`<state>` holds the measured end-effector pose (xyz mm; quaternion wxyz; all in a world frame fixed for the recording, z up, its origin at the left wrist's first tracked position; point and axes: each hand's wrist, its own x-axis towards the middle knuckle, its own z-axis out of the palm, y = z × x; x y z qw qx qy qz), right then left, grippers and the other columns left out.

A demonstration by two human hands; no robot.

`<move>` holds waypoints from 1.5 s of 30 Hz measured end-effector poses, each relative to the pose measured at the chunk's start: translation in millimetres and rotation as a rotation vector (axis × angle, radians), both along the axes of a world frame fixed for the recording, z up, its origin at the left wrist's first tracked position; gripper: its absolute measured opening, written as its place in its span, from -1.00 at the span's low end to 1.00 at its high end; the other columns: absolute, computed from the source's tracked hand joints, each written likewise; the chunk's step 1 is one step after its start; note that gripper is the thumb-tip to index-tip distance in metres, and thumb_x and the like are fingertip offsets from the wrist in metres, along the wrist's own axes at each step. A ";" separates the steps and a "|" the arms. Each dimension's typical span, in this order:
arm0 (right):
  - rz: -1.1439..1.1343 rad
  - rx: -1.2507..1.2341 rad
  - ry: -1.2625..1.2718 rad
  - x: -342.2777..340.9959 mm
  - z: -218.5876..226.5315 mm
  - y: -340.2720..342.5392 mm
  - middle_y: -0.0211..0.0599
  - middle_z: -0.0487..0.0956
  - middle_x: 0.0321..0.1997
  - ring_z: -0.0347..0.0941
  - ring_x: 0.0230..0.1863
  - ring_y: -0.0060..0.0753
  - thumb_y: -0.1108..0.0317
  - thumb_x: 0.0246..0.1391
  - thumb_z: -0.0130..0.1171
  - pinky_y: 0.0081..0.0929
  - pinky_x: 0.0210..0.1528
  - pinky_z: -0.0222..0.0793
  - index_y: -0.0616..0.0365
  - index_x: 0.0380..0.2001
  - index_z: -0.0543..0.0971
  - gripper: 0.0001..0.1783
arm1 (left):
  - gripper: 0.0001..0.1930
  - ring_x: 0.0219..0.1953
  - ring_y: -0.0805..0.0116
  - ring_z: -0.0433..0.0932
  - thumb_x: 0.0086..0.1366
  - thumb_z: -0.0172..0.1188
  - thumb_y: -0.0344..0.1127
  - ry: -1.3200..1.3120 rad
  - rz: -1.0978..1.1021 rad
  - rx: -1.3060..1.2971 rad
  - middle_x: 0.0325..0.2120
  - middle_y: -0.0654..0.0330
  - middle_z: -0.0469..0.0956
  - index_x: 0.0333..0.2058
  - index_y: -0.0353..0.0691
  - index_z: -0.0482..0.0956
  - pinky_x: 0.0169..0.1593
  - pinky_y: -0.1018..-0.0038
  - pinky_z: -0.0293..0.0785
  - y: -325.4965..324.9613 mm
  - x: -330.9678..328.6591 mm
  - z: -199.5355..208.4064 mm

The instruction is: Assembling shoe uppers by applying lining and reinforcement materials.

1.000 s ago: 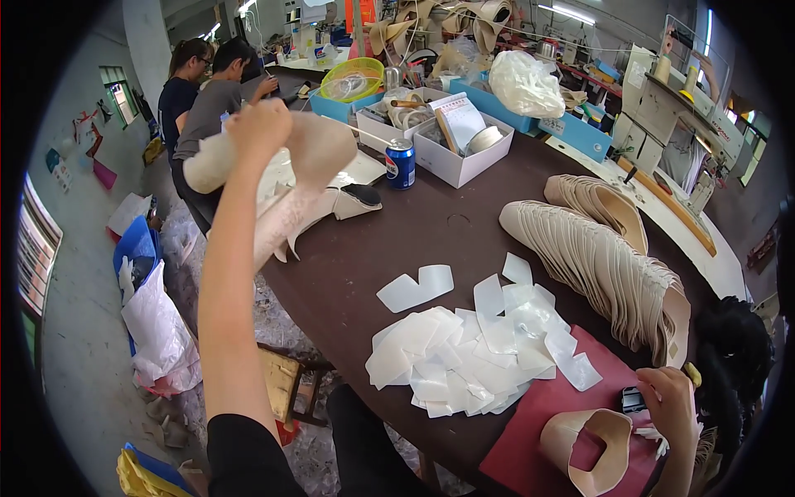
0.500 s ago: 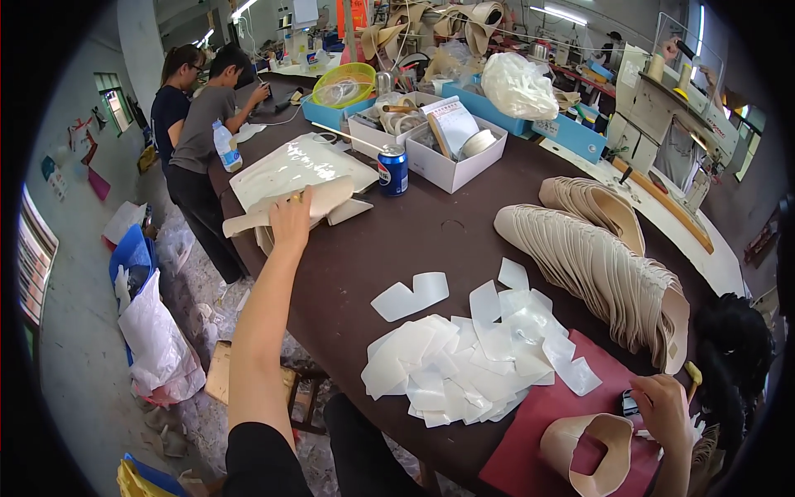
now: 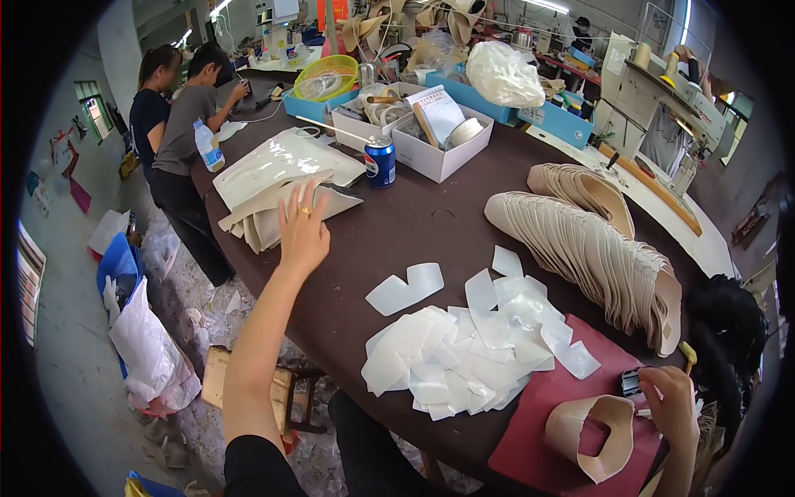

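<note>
My left hand (image 3: 305, 234) has its fingers spread over the near edge of a stack of large beige sheets (image 3: 257, 217), glossy white on top (image 3: 286, 170). Nothing shows in its grasp. At the lower right, my right hand (image 3: 671, 403) is closed in a pinch beside a small black striped object (image 3: 631, 382); whether the fingers grip that object is unclear. Close by, a curved beige shoe-upper piece (image 3: 571, 422) stands as an open loop on a dark red sheet (image 3: 530, 451). Thin translucent white pieces (image 3: 451, 356) lie heaped left of it.
Nested beige shoe uppers (image 3: 580, 248) lie in a long row at the right. A blue can (image 3: 380, 161) stands by a white box (image 3: 447, 161) of supplies. A plastic bottle (image 3: 209, 147) sits at the table's left edge, near two people. A sewing machine (image 3: 662, 124) is at far right.
My left hand has let go of the folded beige sheet edge, which has dropped onto the stack, and its fingers have opened. My right hand has shifted slightly. The whole view has moved a little.
</note>
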<state>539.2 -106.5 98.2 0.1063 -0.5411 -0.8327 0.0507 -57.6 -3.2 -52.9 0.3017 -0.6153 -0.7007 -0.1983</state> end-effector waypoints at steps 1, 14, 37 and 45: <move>-0.017 -0.005 -0.002 0.8 5.2 -2.0 -0.24 0.58 -0.46 0.44 -0.43 -0.18 0.54 -0.14 0.23 -0.36 -0.33 0.35 0.24 -0.32 0.61 -0.79 | -0.46 0.38 -0.01 0.07 0.08 0.12 -0.49 -0.051 -0.119 -0.017 0.33 0.09 0.16 0.12 -0.10 0.43 0.36 -0.11 -0.03 -12.8 19.5 -12.0; -0.182 0.213 0.307 183.7 -5.3 -85.6 -0.30 0.64 -0.42 0.32 -0.59 -0.42 0.52 0.00 0.22 -0.50 -0.47 0.27 0.27 -0.28 0.65 -0.83 | -0.54 0.28 -0.12 0.26 0.08 0.16 -0.53 -0.216 -0.708 -0.022 0.22 0.03 0.35 0.01 -0.08 0.57 0.33 0.00 0.10 -249.4 390.8 -16.0; 0.388 -0.029 0.180 272.3 -156.2 -154.0 -0.30 0.46 0.18 0.39 0.07 -0.27 0.12 -0.03 0.32 -0.34 0.05 0.36 0.07 0.05 0.54 -0.45 | -0.75 -0.04 0.43 0.57 0.16 0.19 -0.37 0.209 -1.060 -0.231 -0.13 0.39 0.63 -0.15 -0.10 0.64 0.22 0.31 0.37 -243.7 593.5 -12.7; 0.248 0.011 0.088 263.0 -171.7 -151.6 -0.33 0.36 0.30 0.25 0.25 -0.24 -0.04 0.05 0.20 -0.15 0.32 0.10 0.09 0.13 0.47 -0.36 | -0.74 -0.02 0.46 0.57 0.18 0.20 -0.35 0.170 -1.322 -0.313 -0.12 0.41 0.65 -0.13 -0.06 0.65 0.20 0.29 0.38 -188.6 570.3 -22.2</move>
